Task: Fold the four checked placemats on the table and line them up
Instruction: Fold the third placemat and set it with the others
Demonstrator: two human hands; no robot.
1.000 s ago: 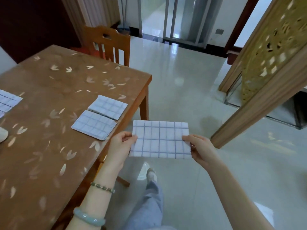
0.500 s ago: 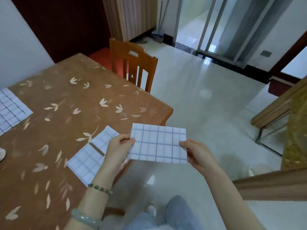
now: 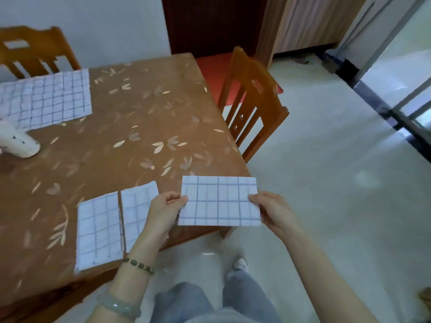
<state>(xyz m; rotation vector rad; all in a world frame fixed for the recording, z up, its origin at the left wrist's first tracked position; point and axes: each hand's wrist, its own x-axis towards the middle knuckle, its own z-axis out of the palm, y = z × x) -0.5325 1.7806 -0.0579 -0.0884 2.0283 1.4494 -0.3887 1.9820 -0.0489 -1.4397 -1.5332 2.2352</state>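
I hold a folded white placemat with a blue check (image 3: 219, 201) in the air over the table's near right corner. My left hand (image 3: 163, 210) pinches its left edge and my right hand (image 3: 272, 210) pinches its right edge. Two more folded checked placemats lie side by side near the table's front edge, one on the left (image 3: 98, 229) and one (image 3: 135, 206) partly under my left wrist. A fourth checked placemat (image 3: 44, 99) lies flat and unfolded at the far left of the brown leaf-patterned table (image 3: 140, 127).
A white object with dark dots (image 3: 16, 141) lies at the table's left edge. One wooden chair (image 3: 254, 101) stands at the table's right side, another (image 3: 30, 50) at the far left. Pale tiled floor (image 3: 326, 183) spreads to the right.
The view has swung left and the folded placemat in my two hands has come over the table's corner beside the two folded ones. My grip is unchanged.
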